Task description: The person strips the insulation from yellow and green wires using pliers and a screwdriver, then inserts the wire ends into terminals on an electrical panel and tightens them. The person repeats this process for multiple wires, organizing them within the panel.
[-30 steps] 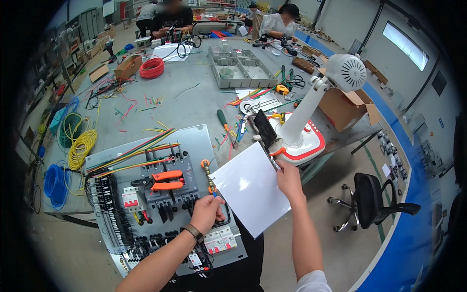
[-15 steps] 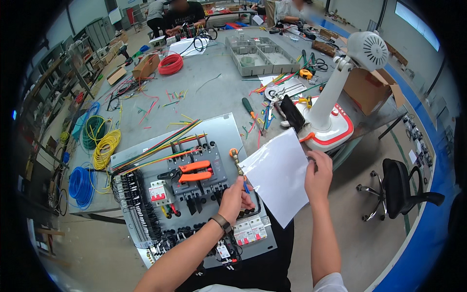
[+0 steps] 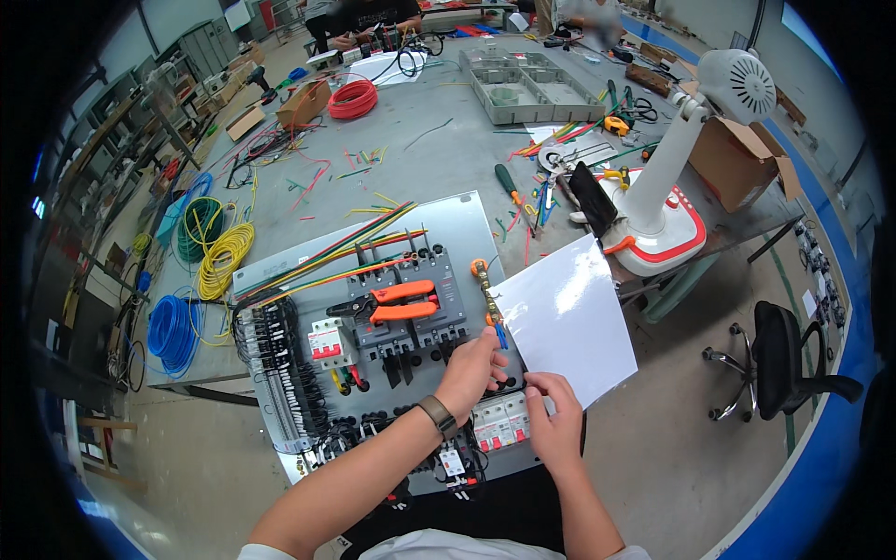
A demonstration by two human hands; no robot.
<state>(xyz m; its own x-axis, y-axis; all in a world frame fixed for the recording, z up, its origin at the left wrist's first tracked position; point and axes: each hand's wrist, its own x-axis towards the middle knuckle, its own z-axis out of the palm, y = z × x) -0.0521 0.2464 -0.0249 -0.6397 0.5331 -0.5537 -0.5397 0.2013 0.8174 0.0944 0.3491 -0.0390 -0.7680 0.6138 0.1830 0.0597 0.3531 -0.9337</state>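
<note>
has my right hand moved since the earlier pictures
Yes: judged against the white breakers on the grey panel, the right hand has moved left and down the picture, from the paper's right edge to just beside them.

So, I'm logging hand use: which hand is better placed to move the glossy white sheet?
Probably the right hand: it is near the lower edge of the sheet, whereas the left hand is farther left, near the narrow brassy bar.

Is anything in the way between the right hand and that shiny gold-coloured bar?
Yes, it looks so: the left hand and a small blue piece are at the lower end of the gold-coloured bar, on the side toward the right hand. The edge of the white sheet runs close by, to the right.
</note>
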